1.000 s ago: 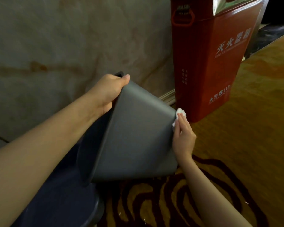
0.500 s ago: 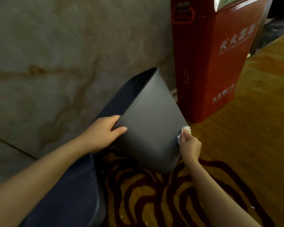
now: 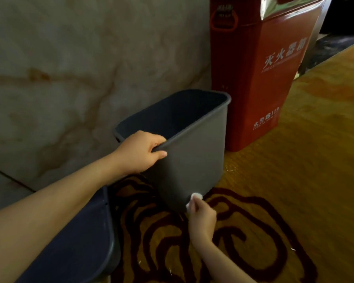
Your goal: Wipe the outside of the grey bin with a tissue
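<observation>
The grey bin point(image 3: 194, 160) stands almost upright on the carpet, its open top facing up and slightly away. My left hand point(image 3: 140, 153) grips the near rim, thumb outside and fingers curled inside. My right hand point(image 3: 201, 216) pinches a small white tissue point(image 3: 195, 198) and presses it against the bin's lower near corner, close to the floor. The bin's far side and base are hidden.
A tall red fire-extinguisher box point(image 3: 260, 74) stands right behind the bin, nearly touching it. A marble wall point(image 3: 70, 68) runs along the left. A second dark bin point(image 3: 76, 248) sits under my left forearm. Yellow carpet with dark red swirls point(image 3: 253, 231) covers the floor.
The bin swung from tilted on its side to nearly upright on the floor. My left hand shifted to the near rim. My right hand slid the tissue down to the bottom corner.
</observation>
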